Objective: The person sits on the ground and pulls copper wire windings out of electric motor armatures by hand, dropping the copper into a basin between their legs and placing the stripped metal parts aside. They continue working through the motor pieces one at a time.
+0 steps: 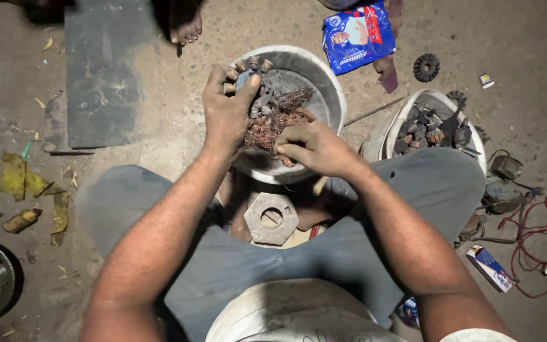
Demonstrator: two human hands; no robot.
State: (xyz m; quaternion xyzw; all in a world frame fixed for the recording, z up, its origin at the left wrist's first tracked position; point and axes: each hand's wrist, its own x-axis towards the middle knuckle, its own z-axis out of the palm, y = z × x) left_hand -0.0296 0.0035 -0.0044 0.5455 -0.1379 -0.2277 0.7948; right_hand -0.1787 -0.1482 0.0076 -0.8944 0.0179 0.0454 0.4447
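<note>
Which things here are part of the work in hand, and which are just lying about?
In hand:
left hand gripping a motor stator
right hand on the copper wire
metal bowl under both

Lying about:
blue packet
white tub of parts
large nut
red cable
small box
yellow scraps

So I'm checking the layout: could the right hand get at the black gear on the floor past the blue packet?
Probably yes. The right hand rests on copper wire in the bowl; the gear lies in the open on its side, with only bare floor around it.
</note>
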